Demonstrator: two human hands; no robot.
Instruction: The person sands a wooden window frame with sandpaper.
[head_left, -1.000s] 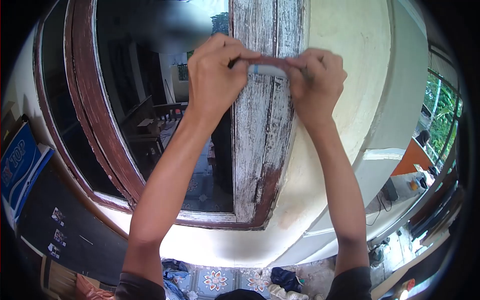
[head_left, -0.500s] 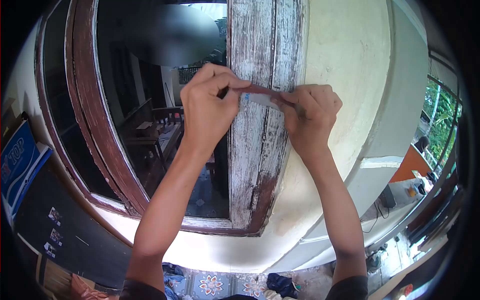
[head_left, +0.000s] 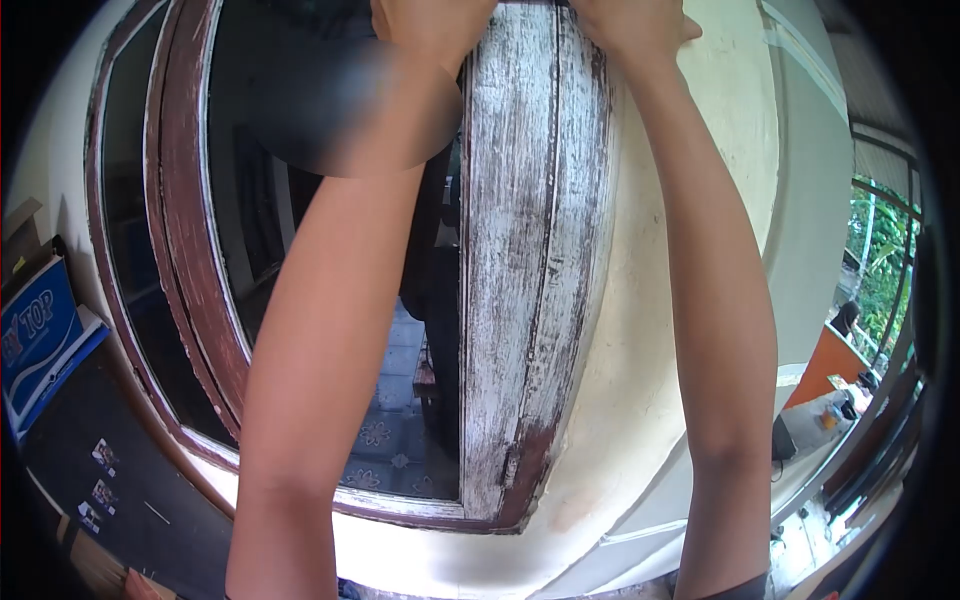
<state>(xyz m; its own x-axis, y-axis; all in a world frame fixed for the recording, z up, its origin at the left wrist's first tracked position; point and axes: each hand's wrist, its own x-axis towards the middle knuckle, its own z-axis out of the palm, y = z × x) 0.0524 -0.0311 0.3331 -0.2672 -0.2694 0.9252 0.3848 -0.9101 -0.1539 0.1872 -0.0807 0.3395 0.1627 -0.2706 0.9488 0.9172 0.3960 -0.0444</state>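
Observation:
My left hand (head_left: 432, 25) and my right hand (head_left: 640, 25) are raised to the top edge of the head view, one on each side of a weathered wooden window frame (head_left: 510, 200). The frame edge cuts off most of their fingers. Half a second ago both hands pinched the ends of a reddish-brown strip of sandpaper with a pale printed back, stretched across the wood. Only a thin dark sliver shows between the hands now, and the strip itself is almost wholly out of view. White, streaky paint covers the wood, with brown at its lower end.
Dark window glass (head_left: 400, 460) lies left of the post, beside another brown frame (head_left: 190, 200). A cream wall (head_left: 640, 330) is on the right. At the far left, a blue box (head_left: 45, 315) stands on a dark board (head_left: 120, 450).
Both hands have moved up along the wooden post to the top of the view, together. The sandpaper strip has gone almost out of sight with them. The view has shifted slightly.

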